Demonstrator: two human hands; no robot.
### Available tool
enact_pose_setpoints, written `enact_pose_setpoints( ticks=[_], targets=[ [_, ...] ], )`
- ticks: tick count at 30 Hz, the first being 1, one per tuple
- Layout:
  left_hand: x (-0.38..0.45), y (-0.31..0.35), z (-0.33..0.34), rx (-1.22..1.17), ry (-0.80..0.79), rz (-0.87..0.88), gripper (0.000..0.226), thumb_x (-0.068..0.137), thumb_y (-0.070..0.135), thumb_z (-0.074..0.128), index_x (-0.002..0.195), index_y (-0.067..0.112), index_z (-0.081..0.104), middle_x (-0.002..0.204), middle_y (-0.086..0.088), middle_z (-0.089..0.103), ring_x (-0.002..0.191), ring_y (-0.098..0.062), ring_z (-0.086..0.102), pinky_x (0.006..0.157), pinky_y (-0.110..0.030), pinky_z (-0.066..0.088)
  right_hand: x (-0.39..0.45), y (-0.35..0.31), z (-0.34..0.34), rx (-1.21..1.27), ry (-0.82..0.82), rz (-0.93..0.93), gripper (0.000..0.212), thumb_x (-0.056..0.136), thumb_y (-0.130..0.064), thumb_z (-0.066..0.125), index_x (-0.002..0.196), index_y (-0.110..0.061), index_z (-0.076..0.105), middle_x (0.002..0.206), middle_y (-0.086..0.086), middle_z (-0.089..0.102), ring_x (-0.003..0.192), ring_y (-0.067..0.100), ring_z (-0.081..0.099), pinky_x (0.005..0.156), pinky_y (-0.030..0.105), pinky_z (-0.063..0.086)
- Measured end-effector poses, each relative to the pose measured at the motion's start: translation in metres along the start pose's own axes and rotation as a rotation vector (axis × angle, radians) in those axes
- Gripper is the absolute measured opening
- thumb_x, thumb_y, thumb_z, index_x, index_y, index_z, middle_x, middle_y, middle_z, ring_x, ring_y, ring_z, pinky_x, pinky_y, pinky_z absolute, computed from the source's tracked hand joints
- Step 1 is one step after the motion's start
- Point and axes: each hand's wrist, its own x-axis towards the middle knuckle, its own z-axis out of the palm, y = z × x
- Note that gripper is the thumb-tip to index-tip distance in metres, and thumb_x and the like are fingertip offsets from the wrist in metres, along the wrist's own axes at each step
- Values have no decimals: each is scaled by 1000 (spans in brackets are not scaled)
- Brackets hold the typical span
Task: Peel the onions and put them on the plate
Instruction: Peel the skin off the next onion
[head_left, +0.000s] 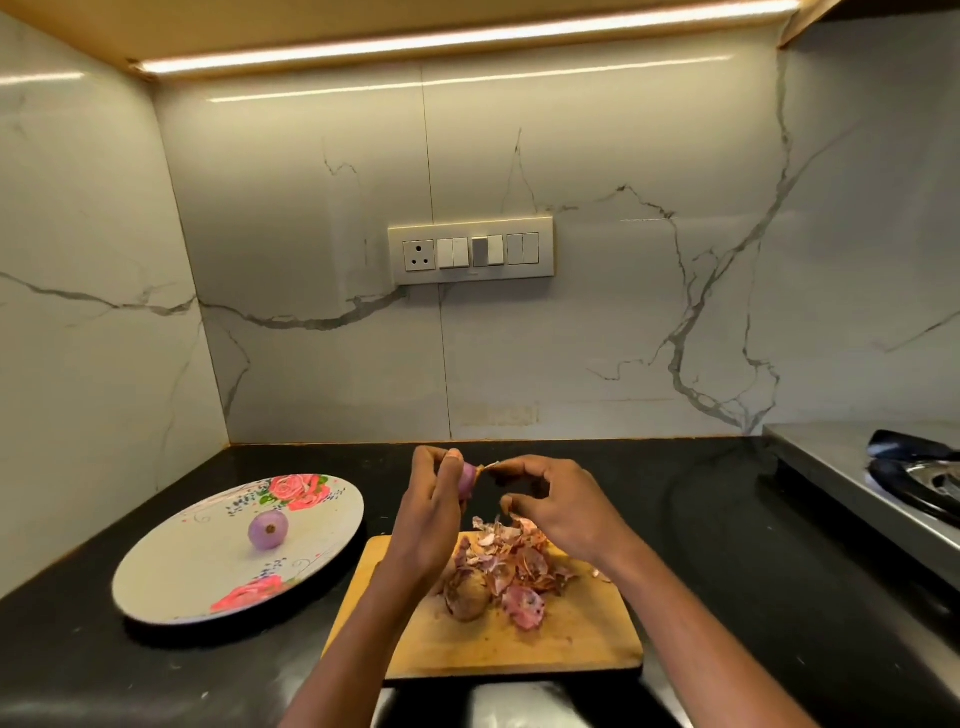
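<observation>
My left hand (434, 506) grips a small purple onion (468, 480) above the wooden cutting board (571, 639). My right hand (558, 501) pinches a strip of skin (491, 466) at the onion's tip. One peeled purple onion (268, 529) lies on the white floral plate (182, 571) to the left. An unpeeled brown onion (467, 592) sits on the board beside a heap of peels (519, 566).
The board and plate stand on a black countertop (727, 545). A steel gas stove (883, 483) is at the right edge. Marble walls close off the back and left; a switch panel (470, 251) is on the back wall.
</observation>
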Motion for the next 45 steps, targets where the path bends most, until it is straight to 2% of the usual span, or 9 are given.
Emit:
enact_pose_setpoints(
  ticks=[5,8,11,14,18,27,32,38,45],
  targets=[
    [-5,6,1,-16,-3,-26,20,107,34,33,104,18,44,92,1,51,87,-10,59,89,-38,53,-3,-2,-5,35,47,-56,29,95,-27,67,123,-33,69,116,-16,68,107,3,62,93,24,55],
    [-6,8,1,-44,-9,-65,20,108,35,32,101,19,43,95,-7,53,116,-20,51,106,-52,43,-4,-8,-4,6,100,-129,25,93,-30,69,118,-32,71,111,-20,67,104,-1,62,88,16,53],
    [-8,11,1,-81,-31,-67,20,108,35,32,99,20,42,89,1,50,112,-19,48,106,-55,41,-5,-9,1,-146,153,-233,19,91,-31,71,110,-30,75,101,-19,70,96,-5,62,81,11,50],
    [-7,10,1,-67,-40,-74,22,107,38,34,102,19,44,91,1,50,97,-22,59,100,-52,48,-6,-9,3,-219,189,-287,17,92,-33,70,108,-30,75,100,-17,71,94,0,63,81,16,52],
    [-2,2,2,43,-51,-60,33,103,46,39,113,15,46,105,-6,55,84,-10,52,67,-18,46,-7,-8,3,-353,154,-316,20,97,-32,62,114,-28,71,103,-14,69,94,5,59,84,24,51],
    [-1,-2,5,56,-77,-7,20,107,31,39,98,16,50,97,-5,57,96,-17,61,82,-29,53,-8,-9,4,-519,91,-377,30,96,-44,36,93,-27,60,79,-15,51,71,9,44,66,24,38],
    [-5,-1,-15,-41,-11,-49,25,106,27,38,93,9,49,73,-4,43,57,-7,39,47,-17,35,-4,39,-47,-353,329,-4,24,97,-33,50,73,-31,52,76,-10,56,72,11,54,61,29,40],
    [-1,1,-7,-28,-38,-61,28,107,30,34,92,11,48,75,-4,44,60,-7,39,46,-15,37,-1,16,-14,-359,5,-129,14,97,-38,61,105,-33,70,97,-17,64,89,2,59,77,23,50],
    [-3,-2,-9,1,-28,-72,30,108,34,34,94,12,50,83,-6,48,68,-8,45,57,-18,38,-6,6,-8,-169,-73,-172,25,87,-38,75,111,-37,71,103,-22,68,98,-4,60,81,13,49]
  ],
)
